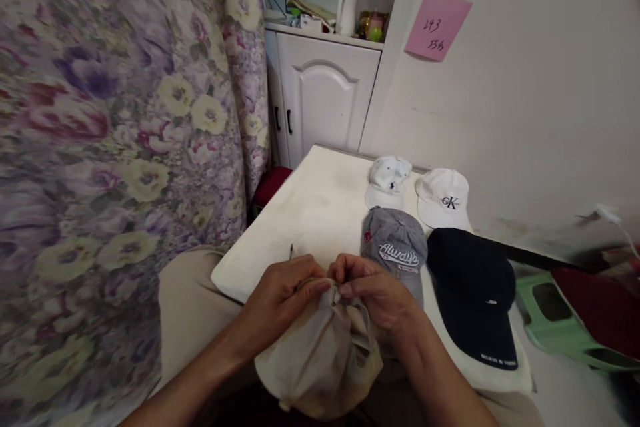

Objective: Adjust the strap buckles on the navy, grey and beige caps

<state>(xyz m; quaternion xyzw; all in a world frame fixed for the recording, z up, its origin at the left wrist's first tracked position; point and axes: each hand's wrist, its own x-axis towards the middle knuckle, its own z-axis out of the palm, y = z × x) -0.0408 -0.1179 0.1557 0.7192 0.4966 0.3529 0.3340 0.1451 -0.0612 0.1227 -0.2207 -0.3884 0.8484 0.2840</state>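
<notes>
A beige baseball cap (320,360) hangs over my lap at the near edge of the table, its back opening and strap turned to the right. My left hand (287,293) is closed on the cap's edge, thumb on top. Beside it, my right hand (373,285) pinches the same edge near a small metal-looking fastening. The fingertips of both hands almost meet there. Just above my left hand shows the tip of a thin dark object (291,251); its kind cannot be made out. A grey cap (395,247) with "Always" lettering lies right behind my right hand.
On the white-topped table (310,200) lie a white cap with a small logo (390,180), a white CK cap (445,197) and a dark navy cap (473,287). A floral curtain (125,147) hangs left. A green stool (550,320) stands right; a cabinet (327,90) is behind.
</notes>
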